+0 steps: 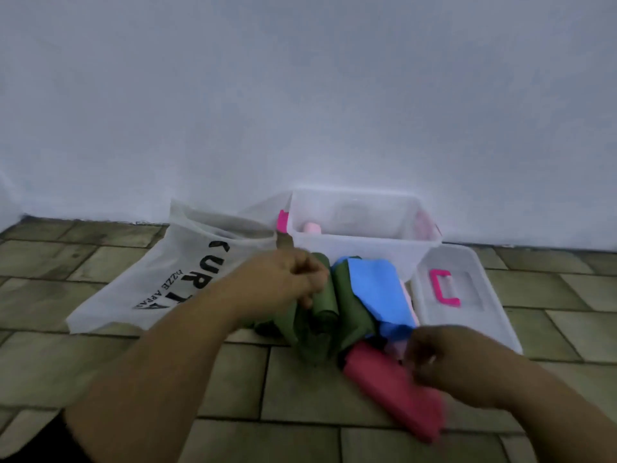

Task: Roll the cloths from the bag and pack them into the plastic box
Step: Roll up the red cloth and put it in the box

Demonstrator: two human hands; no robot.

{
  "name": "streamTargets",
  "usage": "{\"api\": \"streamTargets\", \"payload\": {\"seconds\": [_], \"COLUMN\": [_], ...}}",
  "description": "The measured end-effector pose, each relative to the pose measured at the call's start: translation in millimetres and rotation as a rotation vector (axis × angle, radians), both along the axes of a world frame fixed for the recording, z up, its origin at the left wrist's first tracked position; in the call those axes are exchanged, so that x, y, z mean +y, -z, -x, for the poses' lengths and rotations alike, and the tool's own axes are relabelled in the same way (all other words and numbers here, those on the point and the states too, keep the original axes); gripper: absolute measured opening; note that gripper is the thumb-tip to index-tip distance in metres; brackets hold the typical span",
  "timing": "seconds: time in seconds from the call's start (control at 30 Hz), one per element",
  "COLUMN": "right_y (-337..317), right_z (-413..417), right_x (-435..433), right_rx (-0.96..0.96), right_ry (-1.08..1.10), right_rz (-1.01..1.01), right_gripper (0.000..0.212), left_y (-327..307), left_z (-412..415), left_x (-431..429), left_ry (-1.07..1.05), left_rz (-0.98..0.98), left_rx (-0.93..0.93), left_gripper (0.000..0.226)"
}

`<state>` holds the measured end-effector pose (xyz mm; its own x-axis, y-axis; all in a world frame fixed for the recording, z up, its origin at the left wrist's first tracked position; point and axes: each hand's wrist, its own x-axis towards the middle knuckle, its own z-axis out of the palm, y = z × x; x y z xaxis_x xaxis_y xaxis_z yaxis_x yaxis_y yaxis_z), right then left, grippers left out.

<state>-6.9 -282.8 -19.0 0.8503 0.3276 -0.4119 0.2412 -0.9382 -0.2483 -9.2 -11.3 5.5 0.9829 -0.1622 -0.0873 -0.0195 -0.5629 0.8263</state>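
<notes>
Risk of unrolling in front of plastic box point(364, 243).
Left hand point(282, 282) grips green cloth point(324, 309), right hand point(444, 360) pinches red roll point(394, 392); a slack grip could let either unravel.

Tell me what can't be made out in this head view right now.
All in the head view:
Bag: its own fabric hides whether cloths remain inside.
Box: cloudy walls; only one pink roll shows.
Right hand: motion blur hides whether it grips the red cloth.
Pile: the blue cloth and green cloth, held by the left hand, cover what lies beneath.
</notes>
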Motion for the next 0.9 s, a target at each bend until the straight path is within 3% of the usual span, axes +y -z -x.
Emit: {"api": "streamTargets", "payload": {"seconds": [0.1,0.17,0.27,0.37,0.43,0.5,0.67,0.73,0.8,0.9], "right_y": [32,49,64,70,71,73,89,101,112,113], "right_z": [26,34,50,65,70,68,89,105,111,106], "right_x": [-3,3,10,18,24,27,27,37,48,52], "right_rx": [-0.047,-0.163,-0.199,-0.175,-0.213,-0.280,-0.267,-0.208,-0.236,-0.328], "right_ry": [0.000,0.035,-0.019,-0.210,-0.276,-0.254,0.024,0.091,0.098,0.124], "right_rz": [0.090,0.024,-0.094,-0.189,-0.269,-0.348,-0.496,-0.411,-0.330,-0.284], "right_gripper": [0.049,0.064,0.063,0.040,0.042,0.053,0.112,0.142,0.144,0.130], "left_y": [19,44,84,100,104,108,112,116,119,121], "left_z": [51,70,88,102,106,105,101,101,102,101], "left_x": [-20,-36,-45,-37,-35,-39,-51,-54,-57,-53], "left_ry": [0.361,0.388,0.097,-0.190,-0.139,-0.071,-0.138,-0.159,-0.164,-0.235], "left_rz": [-0.077,-0.219,-0.356,-0.265,-0.302,-0.414,-0.360,-0.313,-0.293,-0.210], "left_rx": [0.460,0.582,0.426,0.263,0.220,0.169,0.127,0.106,0.094,0.079], "left_gripper": [0.021,0.026,0.032,0.049,0.072,0.079,0.039,0.028,0.025,0.020]}}
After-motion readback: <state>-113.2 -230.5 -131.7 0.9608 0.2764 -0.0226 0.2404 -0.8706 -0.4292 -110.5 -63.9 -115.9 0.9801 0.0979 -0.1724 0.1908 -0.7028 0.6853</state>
